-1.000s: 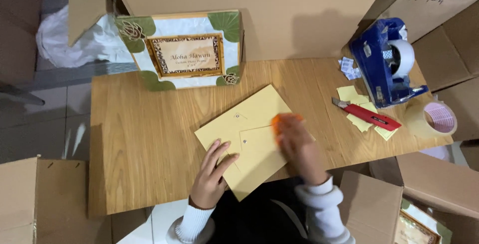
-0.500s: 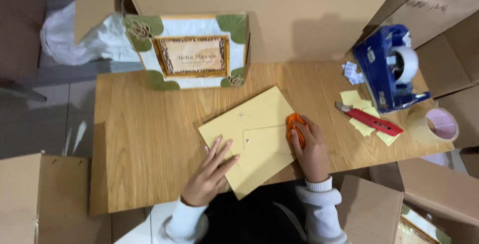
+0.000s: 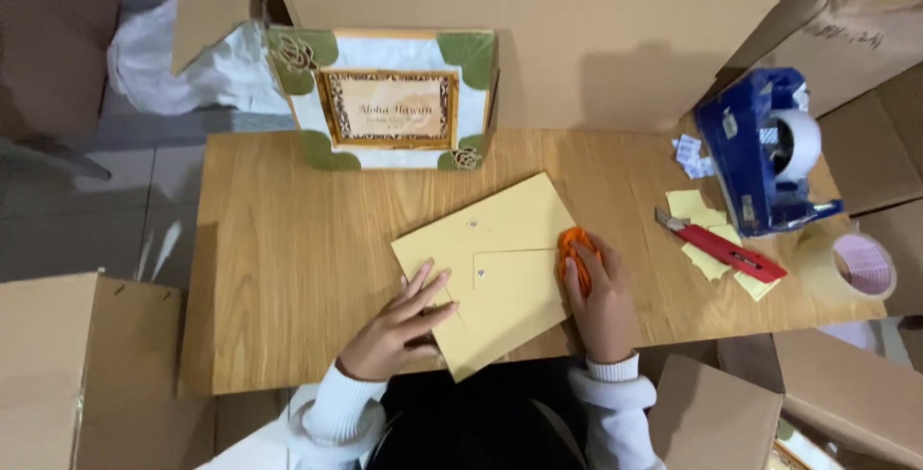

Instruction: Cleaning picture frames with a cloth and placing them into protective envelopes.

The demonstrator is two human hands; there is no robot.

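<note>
One wooden table (image 3: 288,239), seen from above — every place below is given relative to the yellow envelope (image 3: 490,268) lying flat near the table's front edge, tilted, flap side up with two small round fasteners showing.

Two hands, both the person's own, in white cuffs. Left hand (image 3: 394,326) rests on the envelope's lower left corner, fingers spread flat, pressing down; it grips nothing. Right hand (image 3: 601,302) sits at the envelope's right edge, closed around one small orange tool (image 3: 574,251), whose tip touches the envelope's edge. What kind of tool it is cannot be told; only the orange end shows past the fingers.

Beyond the envelope, at the table's far edge: one gift box (image 3: 385,95), white with green leaf corners and a framed brown label, standing upright.

Right of the envelope, apart from it: one red box cutter (image 3: 721,247) lying on a small heap of yellow paper scraps (image 3: 707,230) — several pieces, exact count unclear. Farther right, one blue tape dispenser (image 3: 764,158) with one white roll mounted. Right again, at the table's corner, one loose roll of tape (image 3: 851,266), clear-brownish with a pink core.

Cardboard boxes (image 3: 538,18) ring the table — at least five in view, behind, left, and right of the envelope.
</note>
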